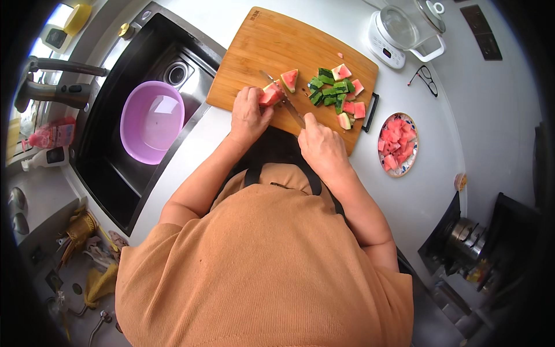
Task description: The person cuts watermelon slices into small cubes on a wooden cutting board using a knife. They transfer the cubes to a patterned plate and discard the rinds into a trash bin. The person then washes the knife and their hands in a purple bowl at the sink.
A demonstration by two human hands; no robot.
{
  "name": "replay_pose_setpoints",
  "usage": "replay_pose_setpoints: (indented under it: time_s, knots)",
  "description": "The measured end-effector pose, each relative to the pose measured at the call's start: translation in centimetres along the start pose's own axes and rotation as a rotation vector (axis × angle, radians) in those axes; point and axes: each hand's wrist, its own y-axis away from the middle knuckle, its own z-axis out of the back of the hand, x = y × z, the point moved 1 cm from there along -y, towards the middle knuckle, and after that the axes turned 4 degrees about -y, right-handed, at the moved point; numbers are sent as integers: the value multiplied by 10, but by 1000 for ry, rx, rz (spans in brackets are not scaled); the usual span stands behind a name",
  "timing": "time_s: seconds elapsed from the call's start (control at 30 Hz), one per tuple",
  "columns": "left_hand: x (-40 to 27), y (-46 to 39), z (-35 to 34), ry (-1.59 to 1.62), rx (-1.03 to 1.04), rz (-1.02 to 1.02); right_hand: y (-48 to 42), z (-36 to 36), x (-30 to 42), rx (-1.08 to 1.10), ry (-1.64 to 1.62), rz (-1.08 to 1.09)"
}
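Observation:
On the bamboo cutting board [269, 39], my left hand [250, 115] holds a piece of watermelon [269, 96] near the front left edge. My right hand [323, 141] grips the handle of a kitchen knife [291, 108], whose blade lies along the right side of that piece. Just beyond the blade sits a triangular watermelon slice [289, 80] with its rind on. To the right is a heap of green rind pieces [331, 92]. Several cut red watermelon chunks [359, 109], some with rind, lie around the heap.
A patterned oval plate [403, 170] of watermelon cubes stands right of the board. Beyond it are eyeglasses [426, 80] and a glass electric kettle [403, 32]. The black sink [117, 173] on the left holds a purple basin [152, 123]. A pot [467, 238] is at the lower right.

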Motion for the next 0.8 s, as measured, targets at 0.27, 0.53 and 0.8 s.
replay_pose_setpoints:
  time_s: [0.27,0.53,0.8]
  knots:
    - [-8,-1,2,-5,3,33,-16,-7,-7,92,-50,-62]
    - [10,-6,-1,61,34,-46,-19,-21,-29,-32,-257,-140]
    - [12,-7,-3,155,5,-65,4,10,-13,-96,-191,-76]
